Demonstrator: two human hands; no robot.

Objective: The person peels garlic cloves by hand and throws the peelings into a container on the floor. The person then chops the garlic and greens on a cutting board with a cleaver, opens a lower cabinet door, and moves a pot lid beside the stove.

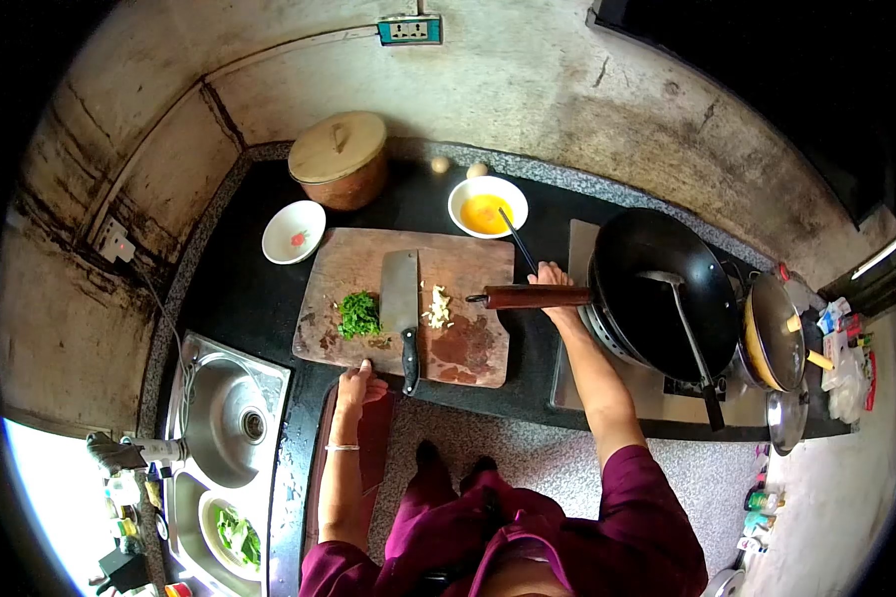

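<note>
My right hand (551, 279) is closed on dark chopsticks (518, 242), beside the wooden wok handle (538, 297). The chopsticks' far ends dip into yellow beaten egg in a white bowl (456, 212). At the front edge of the wooden cutting board (353, 261), my left hand (361, 387) touches the board with its thumb, fingers apart and holding nothing. A cleaver (400, 294) lies on the board between chopped greens (358, 313) and chopped pale garlic-like bits (437, 307).
On the right, a black wok (657, 318) holding a spatula (689, 328) sits on the stove, with a lidded pan (775, 333) beyond. A lidded pot (338, 164), small bowl (294, 233) and two eggs stand behind. The sink (234, 418) is at left.
</note>
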